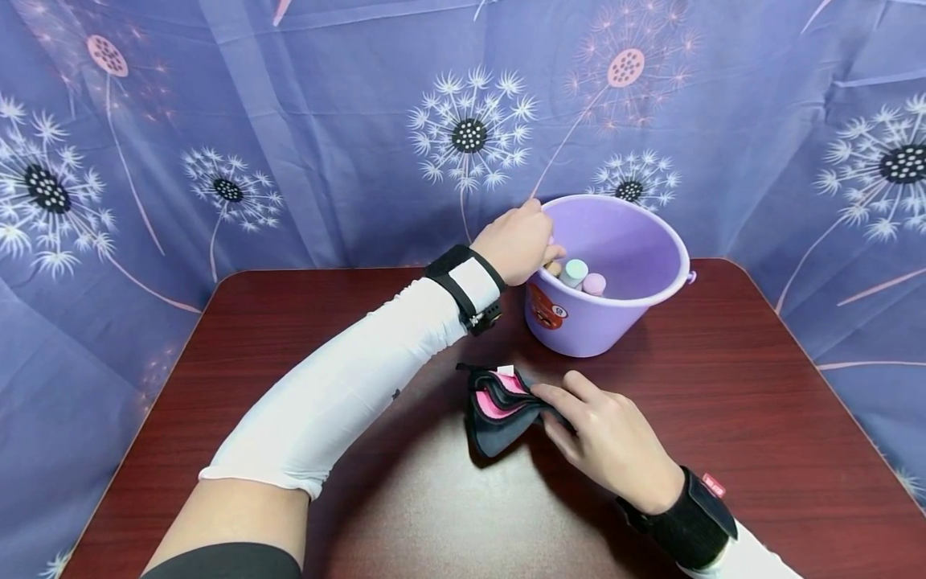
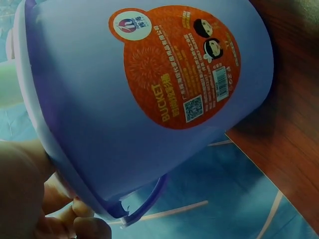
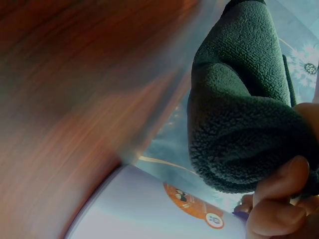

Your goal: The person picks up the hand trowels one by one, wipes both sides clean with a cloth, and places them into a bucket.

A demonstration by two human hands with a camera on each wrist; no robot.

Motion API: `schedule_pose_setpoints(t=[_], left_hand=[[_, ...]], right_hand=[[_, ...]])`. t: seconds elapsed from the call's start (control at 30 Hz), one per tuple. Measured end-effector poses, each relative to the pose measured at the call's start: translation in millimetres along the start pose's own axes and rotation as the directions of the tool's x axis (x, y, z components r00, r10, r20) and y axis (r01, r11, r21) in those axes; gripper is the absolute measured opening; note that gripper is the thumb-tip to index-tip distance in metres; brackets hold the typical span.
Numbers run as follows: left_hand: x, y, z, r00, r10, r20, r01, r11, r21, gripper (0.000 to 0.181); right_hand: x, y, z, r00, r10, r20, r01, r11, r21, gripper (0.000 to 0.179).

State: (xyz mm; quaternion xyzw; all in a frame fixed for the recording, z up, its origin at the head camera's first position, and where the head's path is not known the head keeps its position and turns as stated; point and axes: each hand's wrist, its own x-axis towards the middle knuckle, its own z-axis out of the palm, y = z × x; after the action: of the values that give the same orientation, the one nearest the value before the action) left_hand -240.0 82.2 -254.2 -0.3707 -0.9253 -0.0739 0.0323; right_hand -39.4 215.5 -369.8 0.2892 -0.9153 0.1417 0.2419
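My left hand (image 1: 515, 241) is at the left rim of a lilac plastic bucket (image 1: 604, 326), its fingers bent down inside. Whether they grip the rim or something within is hidden; the left wrist view shows the fingers (image 2: 56, 196) partly behind the rim. Several pastel cylinders stand in the bucket, among them a mint-topped one (image 1: 575, 272) and a pink-topped one (image 1: 594, 284). In front of the bucket, my right hand (image 1: 611, 434) pinches a folded dark grey cloth (image 1: 502, 430) between thumb and fingers. This cloth has a fuzzy surface, pink inner layers and a white tag.
The bucket stands toward the back right of a dark red wooden table (image 1: 760, 386), an orange label (image 2: 179, 69) on its side. Behind the table hangs a blue curtain (image 1: 347, 121) with a dandelion print. A handle (image 2: 144, 204) hangs from the bucket's rim.
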Motion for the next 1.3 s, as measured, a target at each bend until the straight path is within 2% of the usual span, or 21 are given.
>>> schedule_pose_setpoints(t=[0.33, 0.7, 1.0, 1.3], left_hand=[[-5.5, -5.3, -0.6, 1.0, -0.007, 0.007, 0.007, 0.997, -0.078, 0.045], [-22.4, -19.2, -0.3, 0.999, -0.024, -0.049, 0.015, 0.984, -0.175, 0.053], [-49.4, -24.2, -17.1, 0.99, -0.062, -0.13, 0.031, 0.973, -0.228, 0.058], [-86.9, -32.9, -26.7, 0.964, -0.074, -0.256, 0.008, 0.968, -0.252, 0.059]], right_hand=[[0.0, 0.7, 0.7, 1.0, -0.001, -0.002, 0.001, 1.0, 0.002, 0.032], [5.2, 2.1, 1.3, 1.0, -0.028, -0.01, 0.028, 1.0, -0.005, 0.032], [16.2, 5.4, 0.3, 0.999, -0.036, -0.013, 0.036, 0.999, -0.015, 0.032], [30.6, 9.7, 3.2, 1.0, -0.006, -0.014, 0.005, 1.0, -0.031, 0.032]])
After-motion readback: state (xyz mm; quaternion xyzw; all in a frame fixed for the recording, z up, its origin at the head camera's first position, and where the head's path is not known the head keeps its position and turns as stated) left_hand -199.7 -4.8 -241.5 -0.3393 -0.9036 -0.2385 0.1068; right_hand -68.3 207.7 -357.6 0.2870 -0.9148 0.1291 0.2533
